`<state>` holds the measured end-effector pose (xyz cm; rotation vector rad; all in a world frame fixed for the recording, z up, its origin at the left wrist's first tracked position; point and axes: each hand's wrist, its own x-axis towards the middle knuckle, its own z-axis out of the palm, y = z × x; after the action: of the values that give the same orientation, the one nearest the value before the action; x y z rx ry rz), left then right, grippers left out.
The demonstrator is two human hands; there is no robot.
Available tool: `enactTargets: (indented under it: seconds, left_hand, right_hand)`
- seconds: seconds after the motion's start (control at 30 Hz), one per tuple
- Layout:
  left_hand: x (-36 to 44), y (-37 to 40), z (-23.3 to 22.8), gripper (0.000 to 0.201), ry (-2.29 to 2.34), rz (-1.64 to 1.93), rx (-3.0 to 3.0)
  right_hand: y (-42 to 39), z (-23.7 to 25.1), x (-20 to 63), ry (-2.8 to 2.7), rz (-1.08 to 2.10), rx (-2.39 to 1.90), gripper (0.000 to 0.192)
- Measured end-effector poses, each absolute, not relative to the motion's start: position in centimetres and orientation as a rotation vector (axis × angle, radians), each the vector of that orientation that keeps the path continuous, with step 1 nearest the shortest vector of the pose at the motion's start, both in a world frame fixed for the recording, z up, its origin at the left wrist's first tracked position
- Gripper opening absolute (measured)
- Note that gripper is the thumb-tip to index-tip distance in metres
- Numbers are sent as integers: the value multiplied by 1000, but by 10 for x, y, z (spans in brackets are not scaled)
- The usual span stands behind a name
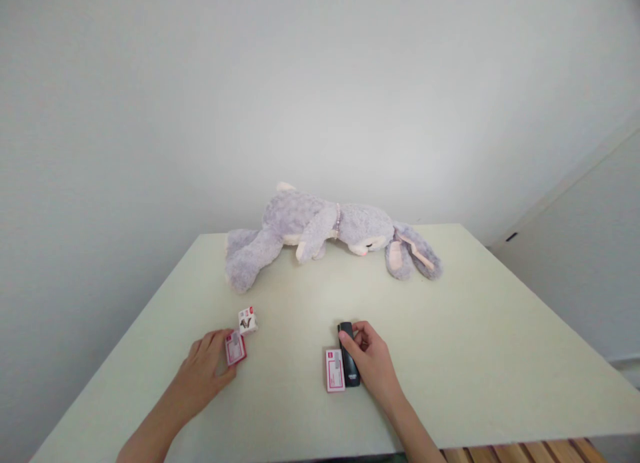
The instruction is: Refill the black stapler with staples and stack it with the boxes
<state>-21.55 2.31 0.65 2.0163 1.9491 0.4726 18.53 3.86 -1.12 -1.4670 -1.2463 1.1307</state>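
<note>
On the left of the table, my left hand [205, 370] grips a small pink-and-white box [235, 348], fingers at its far side and thumb at its near edge. Just behind that box, touching or nearly touching it, stands a small white box [247, 320] with red print and a dark picture. My right hand [373, 358] is closed on a black stapler [351, 366], the thumb over its upper part and the fingers along its right side. Against the stapler's left side lies another pink-and-white box [335, 371] with a grey label.
A grey plush rabbit [300, 213] lies on its side along the back of the pale table [290, 416], near the wall [320, 103]. Slatted wood [520, 452] shows below the front edge at right. A white panel [590, 250] stands beyond the right edge.
</note>
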Motion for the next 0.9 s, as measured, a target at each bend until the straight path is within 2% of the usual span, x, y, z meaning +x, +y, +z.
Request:
enactTargets:
  seconds: [0.1, 0.2, 0.3, 0.47, 0.73, 0.8, 0.87, 0.9]
  left_hand:
    - [-186, -4, 10, 54, 1878, 380, 2003]
    - [-132, -16, 25, 60, 1662, 468, 2000]
    - [-71, -13, 45, 72, 1474, 611, 2007]
    - [-13, 3, 62, 81, 1235, 577, 2042]
    - [-3, 20, 45, 60, 1191, 489, 2054]
    - [-1, 18, 41, 71, 1209, 515, 2055]
    - [-3, 13, 39, 92, 1247, 566, 2047]
    - [-8, 11, 39, 95, 1283, 603, 2037]
  right_hand:
    - [37, -12, 184, -1246, 1122, -1475, 42]
    - [36, -11, 183, -1249, 1113, -1482, 42]
    - [36, -9, 184, -1257, 1107, -1482, 42]
    - [36, -6, 183, -1264, 1108, -1467, 42]
    - [34, 6, 184, -1248, 1133, -1415, 44]
    - [29, 10, 187, -1224, 1134, -1412, 48]
    - [20, 12, 194, -1172, 1128, -1432, 54]
    - [14, 12, 199, -1134, 1127, -1450, 57]
